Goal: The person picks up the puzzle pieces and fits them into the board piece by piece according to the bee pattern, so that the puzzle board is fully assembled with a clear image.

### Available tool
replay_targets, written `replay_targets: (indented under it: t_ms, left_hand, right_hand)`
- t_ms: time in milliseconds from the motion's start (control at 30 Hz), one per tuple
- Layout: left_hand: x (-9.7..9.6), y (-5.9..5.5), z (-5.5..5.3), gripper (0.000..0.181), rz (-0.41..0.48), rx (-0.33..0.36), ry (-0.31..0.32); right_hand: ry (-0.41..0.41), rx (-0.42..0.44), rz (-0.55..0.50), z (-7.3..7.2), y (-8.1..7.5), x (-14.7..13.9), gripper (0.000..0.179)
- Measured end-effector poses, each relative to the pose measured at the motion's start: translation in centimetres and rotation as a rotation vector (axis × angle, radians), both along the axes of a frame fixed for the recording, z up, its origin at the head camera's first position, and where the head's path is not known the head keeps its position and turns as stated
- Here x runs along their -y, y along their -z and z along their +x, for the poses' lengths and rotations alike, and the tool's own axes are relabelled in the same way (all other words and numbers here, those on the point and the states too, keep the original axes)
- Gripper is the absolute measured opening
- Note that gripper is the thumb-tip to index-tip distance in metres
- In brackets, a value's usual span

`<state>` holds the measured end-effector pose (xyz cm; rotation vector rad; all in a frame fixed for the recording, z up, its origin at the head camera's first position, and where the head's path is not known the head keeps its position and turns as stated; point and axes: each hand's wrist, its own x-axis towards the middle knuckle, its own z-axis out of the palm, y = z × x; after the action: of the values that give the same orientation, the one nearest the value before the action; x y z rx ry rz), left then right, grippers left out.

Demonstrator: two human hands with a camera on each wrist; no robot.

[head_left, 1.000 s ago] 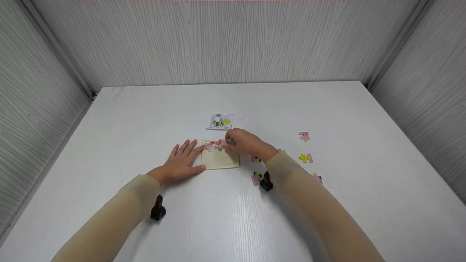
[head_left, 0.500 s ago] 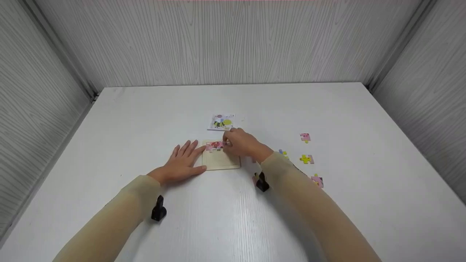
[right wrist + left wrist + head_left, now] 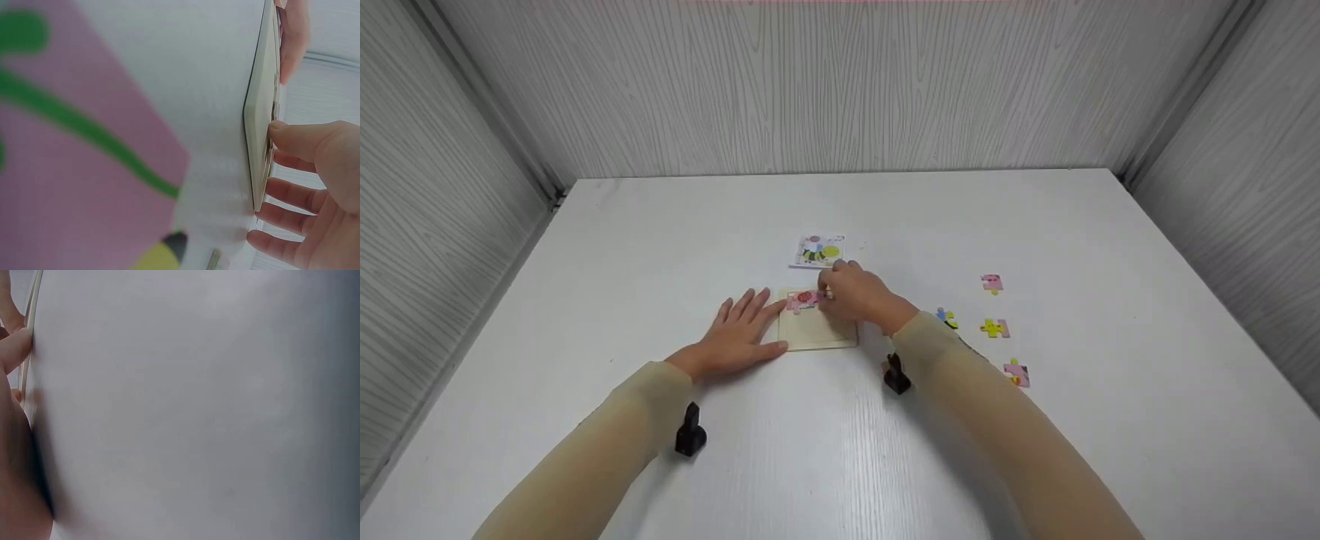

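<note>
A shallow, pale wooden puzzle board [image 3: 814,335] lies between the hands. Joined pink jigsaw pieces [image 3: 802,300] with a red patch run along its upper left. My left hand [image 3: 732,337] lies flat with spread fingers, its thumb and index fingertips at the board's left edge. At the upper right of the board, my right hand [image 3: 858,292] has thumb and index finger together on a jigsaw piece, mostly hidden by the fingers. The right wrist view has the right thumb [image 3: 287,135] down on the board's top, other fingers around its far edge.
A bee picture card [image 3: 819,251] lies behind the board. To the right are loose pieces: a pink one [image 3: 992,283], a yellow one [image 3: 994,328], a pink-and-yellow one [image 3: 1017,373] and a blue-and-yellow one [image 3: 946,318]. The right forearm covers others partly.
The right hand has shifted slightly left, bringing its piece down against the joined pink pieces, which now sit straighter in the board's top row. The left hand keeps its place.
</note>
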<state>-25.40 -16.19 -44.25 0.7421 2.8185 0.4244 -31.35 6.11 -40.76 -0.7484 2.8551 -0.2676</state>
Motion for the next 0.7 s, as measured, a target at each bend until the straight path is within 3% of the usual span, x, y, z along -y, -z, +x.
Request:
replay_targets:
  t_ms: [700]
  left_hand:
    - [-0.01,0.22,-0.17,0.077,-0.002,0.008,-0.009]
  right_hand:
    - [0.018,0.034,-0.022,0.14,-0.01,0.02,0.031]
